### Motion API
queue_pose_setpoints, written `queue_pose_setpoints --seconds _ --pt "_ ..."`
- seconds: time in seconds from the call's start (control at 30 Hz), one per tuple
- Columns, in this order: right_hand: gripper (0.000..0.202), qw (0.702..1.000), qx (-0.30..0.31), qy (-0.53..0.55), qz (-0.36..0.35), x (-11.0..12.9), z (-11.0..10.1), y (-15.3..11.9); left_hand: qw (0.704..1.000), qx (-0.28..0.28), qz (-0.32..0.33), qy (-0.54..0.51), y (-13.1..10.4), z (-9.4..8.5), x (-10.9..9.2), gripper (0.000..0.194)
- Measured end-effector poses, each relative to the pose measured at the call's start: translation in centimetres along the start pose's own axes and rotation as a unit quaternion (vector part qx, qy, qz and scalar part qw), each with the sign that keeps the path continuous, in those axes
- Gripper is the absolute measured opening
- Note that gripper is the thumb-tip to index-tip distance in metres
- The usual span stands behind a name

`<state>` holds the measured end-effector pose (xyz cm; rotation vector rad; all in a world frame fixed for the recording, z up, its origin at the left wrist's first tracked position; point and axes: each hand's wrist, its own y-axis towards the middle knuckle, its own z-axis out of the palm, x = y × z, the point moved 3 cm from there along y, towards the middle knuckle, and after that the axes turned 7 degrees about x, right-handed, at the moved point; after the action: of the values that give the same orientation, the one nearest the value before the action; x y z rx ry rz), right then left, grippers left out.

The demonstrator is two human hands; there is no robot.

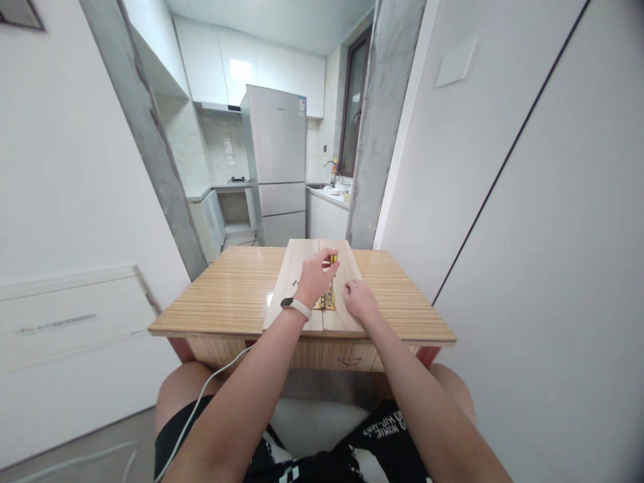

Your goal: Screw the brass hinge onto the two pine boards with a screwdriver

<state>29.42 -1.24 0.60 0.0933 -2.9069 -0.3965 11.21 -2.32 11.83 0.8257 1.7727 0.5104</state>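
Observation:
Two pale wooden boards lie side by side on the striped wooden table. My left hand, with a watch on its wrist, is raised over their middle and pinches a small gold metal piece. Below it, gold hinge-like metal pieces lie across the seam between the boards, partly hidden by my left hand. Small dark screws rest on the left board. My right hand rests on the right board with its fingers curled; whether it holds anything is hidden.
The striped table extends to both sides of the boards. A drawer handle shows at its front. A white cable runs from the table edge past my left arm. A fridge stands behind the table, and white walls flank it.

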Motion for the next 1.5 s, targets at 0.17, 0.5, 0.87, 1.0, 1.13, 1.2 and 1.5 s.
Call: queue_pose_setpoints --seconds 0.17,0.5,0.87,1.0,1.13,1.2,1.5 --pt "0.029 1.0 0.006 0.002 0.009 -0.14 0.2 0.03 0.999 -0.024 0.013 0.032 0.14 -0.18 -0.47 0.023" --pt "0.03 1.0 -0.003 0.003 0.002 -0.17 0.28 0.11 1.0 0.004 0.02 -0.011 0.02 0.28 -0.23 0.028" --pt "0.029 1.0 -0.008 0.005 0.0 -0.23 0.41 0.15 1.0 0.001 0.003 0.005 0.25 0.25 -0.33 0.026" --pt "0.028 1.0 -0.003 0.005 0.001 -0.19 0.38 0.14 1.0 0.003 -0.001 -0.009 0.16 0.39 -0.11 0.029" --pt "0.029 1.0 -0.003 0.001 0.002 -0.06 0.18 0.07 1.0 -0.022 0.009 0.008 0.02 0.21 -0.38 0.025" --pt "0.03 1.0 -0.001 0.0 0.004 0.01 0.09 0.03 0.999 -0.032 0.008 0.016 0.0 0.1 -0.49 0.022" --pt "0.03 1.0 0.007 0.004 0.012 0.07 0.03 -0.04 1.0 0.011 -0.005 -0.007 0.14 0.43 -0.08 0.032"
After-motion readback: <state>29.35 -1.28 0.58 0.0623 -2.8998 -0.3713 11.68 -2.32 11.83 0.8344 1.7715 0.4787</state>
